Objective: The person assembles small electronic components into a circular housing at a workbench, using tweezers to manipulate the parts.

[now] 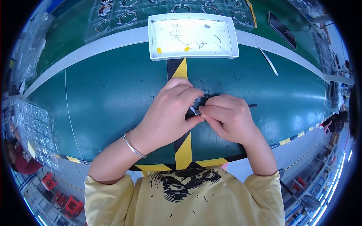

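Note:
Above the striped tape on the green mat, my left hand (171, 107) is closed around the edge of a small round watch case (201, 101) with a shiny metal rim. My right hand (230, 116) is pinched at the case's near right side, its thumb and forefinger close to the left thumb. A thin dark stick (253, 105) sticks out past the right hand's outer side, and it appears to run through that grip. Fingers cover much of the case, and the stick's tip is hard to make out.
Beyond the hands stands a white box (193, 52) holding dark shavings and yellow scraps. Behind it is a clear tray (147, 17) of round metal cases. A phone (282, 30) and a thin white strip (268, 61) lie far right; plastic trays (36, 128) are stacked left.

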`<action>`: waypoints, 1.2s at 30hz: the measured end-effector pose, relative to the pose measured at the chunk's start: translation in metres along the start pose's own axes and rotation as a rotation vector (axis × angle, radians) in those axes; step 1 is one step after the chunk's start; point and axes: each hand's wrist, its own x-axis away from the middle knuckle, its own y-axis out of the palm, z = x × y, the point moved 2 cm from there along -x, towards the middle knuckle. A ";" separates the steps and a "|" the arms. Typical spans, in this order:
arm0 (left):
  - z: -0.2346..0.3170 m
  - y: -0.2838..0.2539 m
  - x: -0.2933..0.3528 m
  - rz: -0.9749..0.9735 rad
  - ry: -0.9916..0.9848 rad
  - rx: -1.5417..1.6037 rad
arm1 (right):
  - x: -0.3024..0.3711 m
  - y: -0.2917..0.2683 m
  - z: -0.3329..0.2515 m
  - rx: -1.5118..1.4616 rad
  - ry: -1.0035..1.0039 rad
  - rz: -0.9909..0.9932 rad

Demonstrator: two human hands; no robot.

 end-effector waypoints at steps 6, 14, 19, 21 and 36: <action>-0.001 0.001 -0.001 0.020 0.004 -0.014 | 0.005 0.013 -0.011 0.102 0.069 0.144; -0.002 0.001 -0.001 0.004 0.000 -0.007 | 0.006 0.008 -0.005 0.029 0.042 0.077; 0.000 -0.001 -0.001 0.014 -0.004 -0.014 | 0.005 0.015 -0.011 0.092 0.081 0.164; 0.000 -0.002 -0.001 0.012 0.000 -0.017 | 0.004 0.009 -0.007 0.057 0.071 0.113; -0.004 0.004 -0.003 0.060 -0.018 -0.009 | 0.000 0.010 -0.006 -0.012 0.076 0.091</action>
